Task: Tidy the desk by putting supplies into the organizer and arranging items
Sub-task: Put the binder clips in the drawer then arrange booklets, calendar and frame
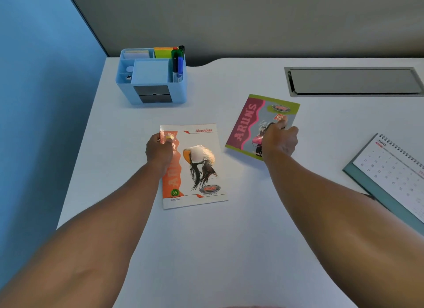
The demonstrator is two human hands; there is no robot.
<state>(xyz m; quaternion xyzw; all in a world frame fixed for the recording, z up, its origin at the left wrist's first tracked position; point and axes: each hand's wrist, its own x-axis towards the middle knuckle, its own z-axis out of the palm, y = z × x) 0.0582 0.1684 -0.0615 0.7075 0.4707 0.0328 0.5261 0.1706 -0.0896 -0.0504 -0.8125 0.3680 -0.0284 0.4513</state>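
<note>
The left hand grips the upper left corner of the orange-and-white notebook, fingers curled round its edge with the thumb on the cover; the corner seems slightly lifted, though glare there makes that hard to confirm. The rest of this notebook lies flat on the white desk, near the middle of the view.

The right hand rests on the pink-and-green notebook, thumb and bent fingers pressed to its cover near the right edge. Whether the fingers wrap under that edge cannot be told from this angle. This notebook sits at about 2 o'clock from the orange one, just beside it without touching, and is turned a little clockwise.

At 11 o'clock from the left hand, well apart, stands the blue organizer near the desk's back left corner. Its right-hand compartment holds markers upright, blue and green among them. Sticky notes in yellow-green and orange fill a rear compartment, a pale pad sits in the middle one, and a binder clip lies in a small left pocket.

At 4 o'clock from the right hand a desk calendar lies by the desk's right edge, showing June. At 1 o'clock, a grey cable-tray lid is set into the desktop. A blue partition lines the left side.
</note>
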